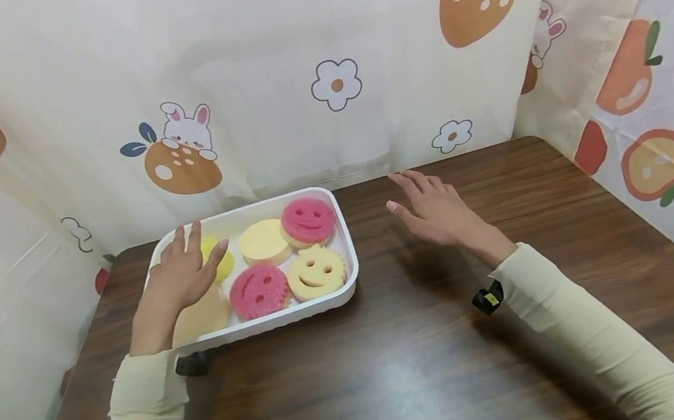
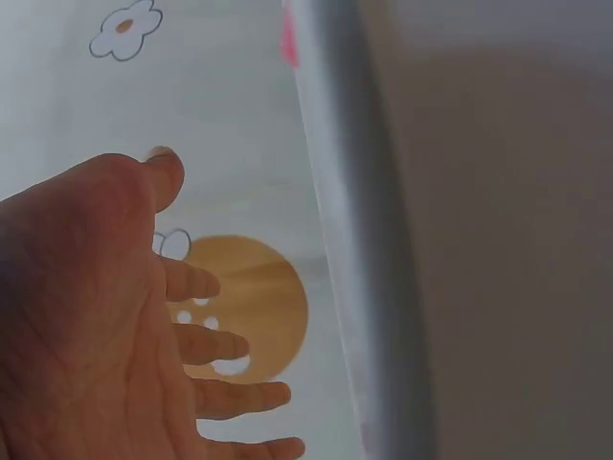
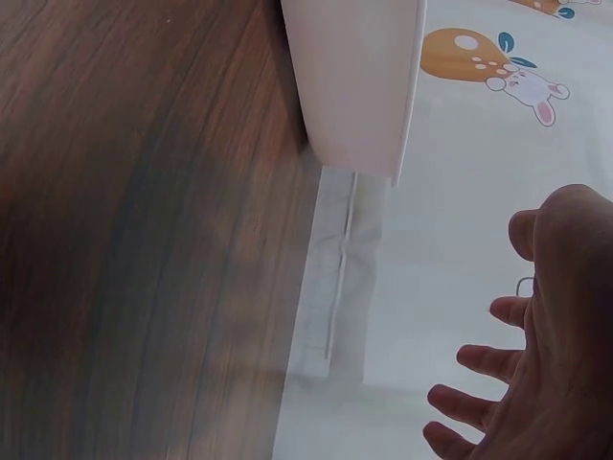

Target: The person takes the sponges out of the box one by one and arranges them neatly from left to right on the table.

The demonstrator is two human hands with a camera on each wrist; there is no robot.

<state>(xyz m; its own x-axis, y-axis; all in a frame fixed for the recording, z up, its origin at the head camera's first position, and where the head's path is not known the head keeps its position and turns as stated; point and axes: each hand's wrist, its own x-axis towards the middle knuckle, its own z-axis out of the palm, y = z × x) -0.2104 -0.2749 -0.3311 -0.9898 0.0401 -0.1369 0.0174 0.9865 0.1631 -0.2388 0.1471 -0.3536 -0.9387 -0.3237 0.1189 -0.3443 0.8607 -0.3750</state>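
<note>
A white tray (image 1: 349,252) holds several round sponges. Among them are a pink smiley sponge (image 1: 308,221) at the back right, a pale yellow smiley sponge (image 1: 316,273) in front of it, a second pink one (image 1: 259,290) and a plain yellow one (image 1: 265,242). My left hand (image 1: 177,277) is over the tray's left end with fingers spread, partly hiding a bright yellow sponge (image 1: 221,259) and a cream sponge (image 1: 202,316). To the right of the tray, my right hand (image 1: 438,212) hovers above the table with straight fingers, holding nothing.
The dark wooden table (image 1: 340,388) runs back to a patterned curtain (image 1: 259,67). More printed cloth (image 1: 668,147) hangs along the right side. A black wrist camera (image 1: 488,298) is strapped at the right cuff. In the right wrist view the tray's outer wall (image 3: 354,86) stands on the table.
</note>
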